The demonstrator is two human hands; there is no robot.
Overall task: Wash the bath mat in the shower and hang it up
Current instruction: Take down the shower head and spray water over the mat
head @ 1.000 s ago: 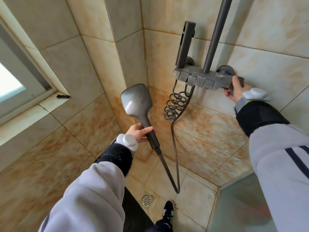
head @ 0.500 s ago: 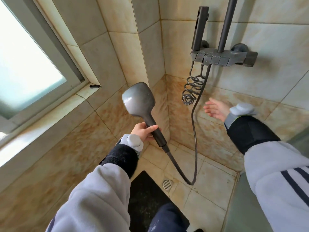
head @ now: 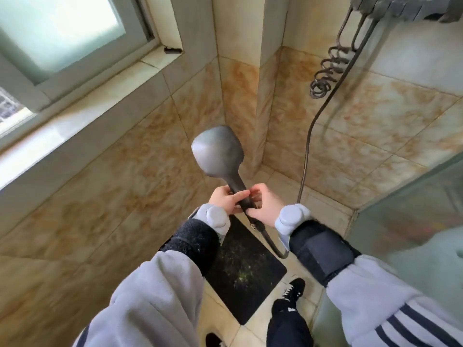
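Observation:
A dark grey shower head (head: 217, 151) points up in front of me, seen from its back. My left hand (head: 225, 199) grips its handle from the left. My right hand (head: 264, 205) holds the same handle from the right, fingers curled round its lower part. The hose (head: 306, 156) runs from the handle's end up to the mixer bar (head: 406, 6) at the top right. The black bath mat (head: 244, 271) lies flat on the tiled floor below my hands, partly hidden by my arms.
A frosted window (head: 62, 28) and its sill (head: 82, 116) are on the left wall. A glass shower screen (head: 413, 221) stands on the right. A coiled hose (head: 328, 71) hangs under the mixer. My shoe (head: 293, 289) stands beside the mat's right edge.
My right hand left the mixer handle, dropped, and now holds the shower head's handle together with my left hand. My view tilted down, showing more of the mat.

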